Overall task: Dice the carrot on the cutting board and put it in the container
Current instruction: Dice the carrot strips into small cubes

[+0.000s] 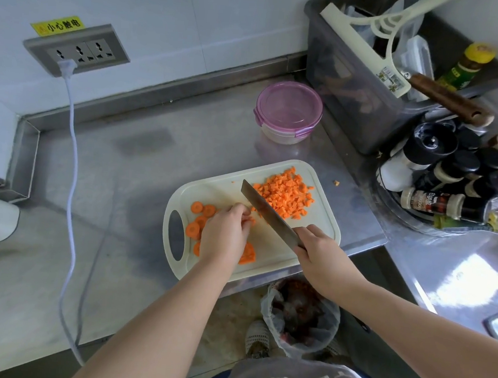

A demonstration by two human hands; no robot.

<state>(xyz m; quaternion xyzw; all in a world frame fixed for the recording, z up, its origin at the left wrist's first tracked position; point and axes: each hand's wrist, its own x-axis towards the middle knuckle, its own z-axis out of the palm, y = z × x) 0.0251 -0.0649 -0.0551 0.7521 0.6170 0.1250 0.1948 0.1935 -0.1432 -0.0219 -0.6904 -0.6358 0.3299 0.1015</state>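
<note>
The right hand (316, 247) is gripping the knife (265, 211) by its handle while the left hand (225, 231) is pinching carrot slices (197, 207) at 9 o'clock on the cutting board (269, 250) — stiff, light, likely slippery discs, best held flat by their rims — with diced carrot (287, 196) lying at 1 o'clock.

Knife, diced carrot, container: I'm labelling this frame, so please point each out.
Knife (265, 211): head view, middle of the blade.
Diced carrot (286, 194): head view, centre of the pile.
Container (282, 134): head view, clear front wall.
</note>
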